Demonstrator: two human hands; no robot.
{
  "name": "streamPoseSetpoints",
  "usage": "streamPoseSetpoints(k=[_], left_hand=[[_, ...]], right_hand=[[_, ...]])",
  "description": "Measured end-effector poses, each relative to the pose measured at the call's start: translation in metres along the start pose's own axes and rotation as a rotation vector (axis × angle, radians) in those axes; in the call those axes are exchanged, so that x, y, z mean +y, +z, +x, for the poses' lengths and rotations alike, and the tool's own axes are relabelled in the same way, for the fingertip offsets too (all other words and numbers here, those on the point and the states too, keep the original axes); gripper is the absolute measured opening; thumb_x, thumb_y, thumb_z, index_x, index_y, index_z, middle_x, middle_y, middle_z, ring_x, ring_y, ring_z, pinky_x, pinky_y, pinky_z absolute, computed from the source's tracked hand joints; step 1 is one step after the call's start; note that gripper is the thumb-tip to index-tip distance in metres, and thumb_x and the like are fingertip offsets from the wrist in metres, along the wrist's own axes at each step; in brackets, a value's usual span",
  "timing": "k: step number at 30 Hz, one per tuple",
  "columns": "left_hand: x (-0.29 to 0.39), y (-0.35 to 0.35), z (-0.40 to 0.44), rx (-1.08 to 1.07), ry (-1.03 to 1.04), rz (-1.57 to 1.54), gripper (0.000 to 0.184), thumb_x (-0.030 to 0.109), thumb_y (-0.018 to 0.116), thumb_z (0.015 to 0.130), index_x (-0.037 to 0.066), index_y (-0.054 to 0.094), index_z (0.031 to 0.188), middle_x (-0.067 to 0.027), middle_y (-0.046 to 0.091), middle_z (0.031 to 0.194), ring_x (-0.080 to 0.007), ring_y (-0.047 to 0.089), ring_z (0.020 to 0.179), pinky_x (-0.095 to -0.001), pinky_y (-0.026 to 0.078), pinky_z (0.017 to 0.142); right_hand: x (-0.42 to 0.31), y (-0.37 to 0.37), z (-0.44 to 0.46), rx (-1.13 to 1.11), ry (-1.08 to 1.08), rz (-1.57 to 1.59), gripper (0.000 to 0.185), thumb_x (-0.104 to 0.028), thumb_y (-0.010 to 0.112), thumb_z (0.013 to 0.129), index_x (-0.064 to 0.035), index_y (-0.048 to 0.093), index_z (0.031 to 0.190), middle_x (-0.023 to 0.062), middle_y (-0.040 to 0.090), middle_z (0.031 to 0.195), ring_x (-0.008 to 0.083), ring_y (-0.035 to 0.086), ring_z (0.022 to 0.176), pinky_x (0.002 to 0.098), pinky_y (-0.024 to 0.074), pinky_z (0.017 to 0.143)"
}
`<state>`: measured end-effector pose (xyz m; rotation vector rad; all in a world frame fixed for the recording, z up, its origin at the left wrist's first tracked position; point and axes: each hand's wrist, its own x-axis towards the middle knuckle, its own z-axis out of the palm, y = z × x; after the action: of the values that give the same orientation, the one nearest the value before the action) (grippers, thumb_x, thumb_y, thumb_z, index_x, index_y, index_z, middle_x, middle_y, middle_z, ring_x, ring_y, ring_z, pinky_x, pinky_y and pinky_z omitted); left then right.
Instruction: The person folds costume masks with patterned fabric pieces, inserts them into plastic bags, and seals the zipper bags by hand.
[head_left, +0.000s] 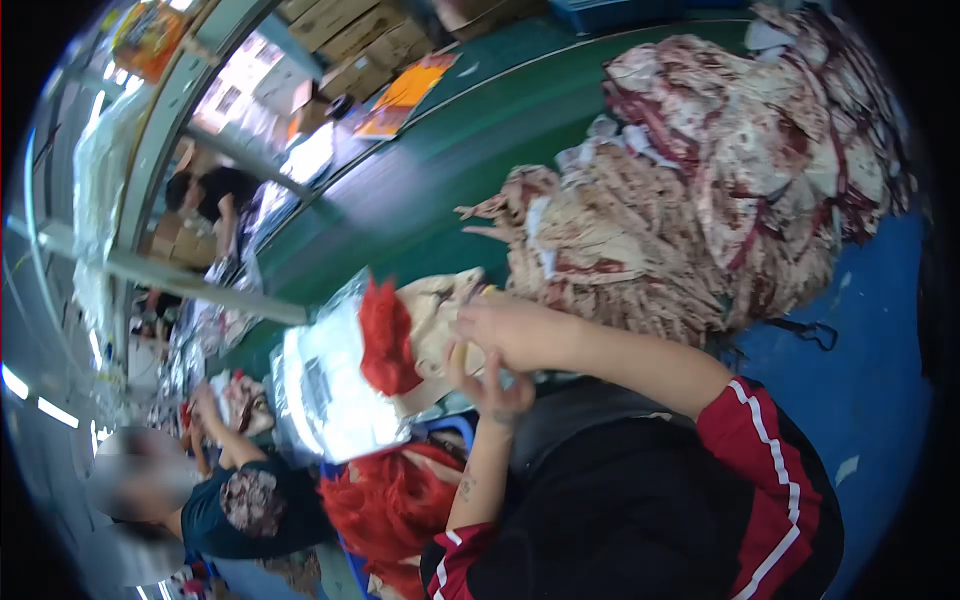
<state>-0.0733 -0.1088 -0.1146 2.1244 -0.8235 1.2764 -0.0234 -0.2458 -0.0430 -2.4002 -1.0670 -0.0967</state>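
A cream latex mask (432, 318) with a tuft of red hair (387, 340) lies tilted over clear plastic bags. My right hand (510, 330) grips the mask's near edge, its fingertips partly hidden. Just below, my left hand (492, 388) has its fingers bent against the same edge, with the thumb side towards the mask. Under the red hair, the stack of shiny plastic bags (325, 385) sits at the belt's near side. More red-haired masks (395, 500) are heaped beside my left forearm, in a blue crate (455, 428) that they mostly cover.
A large pile of cream, red-stained crumpled pieces (740, 150) stands to the right on a blue surface (870, 330). Behind runs a green conveyor belt (450, 130). A co-worker in a dark shirt (265, 510) works at left; another person (215, 195) bends farther back. Cardboard boxes (365, 50) stand beyond.
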Motion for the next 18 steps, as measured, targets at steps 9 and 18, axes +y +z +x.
streamPoseSetpoints(k=[9,18], left_hand=[[-0.032,0.021,-0.028,-0.11,-0.332,0.063,0.028,0.005,0.062,0.082,-0.003,0.058,0.108,-0.0211,0.054,0.111,-0.0361,0.053,0.102,-0.0463,0.043,0.091],[-0.032,0.025,-0.017,-0.219,-0.255,-0.066,0.021,-0.004,0.057,0.08,-0.002,0.06,0.101,-0.0197,0.056,0.103,-0.0366,0.055,0.096,-0.0426,0.045,0.086]], right_hand=[[0.001,-0.009,-0.137,0.704,0.076,0.083,0.017,-0.005,0.066,0.081,-0.0031,0.07,0.098,0.0103,0.068,0.09,0.0284,0.066,0.082,0.0391,0.054,0.074],[0.009,-0.044,-0.197,0.863,0.176,0.059,0.019,0.004,0.062,0.079,-0.0007,0.066,0.096,0.0133,0.065,0.089,0.0299,0.064,0.079,0.0368,0.0517,0.07]])
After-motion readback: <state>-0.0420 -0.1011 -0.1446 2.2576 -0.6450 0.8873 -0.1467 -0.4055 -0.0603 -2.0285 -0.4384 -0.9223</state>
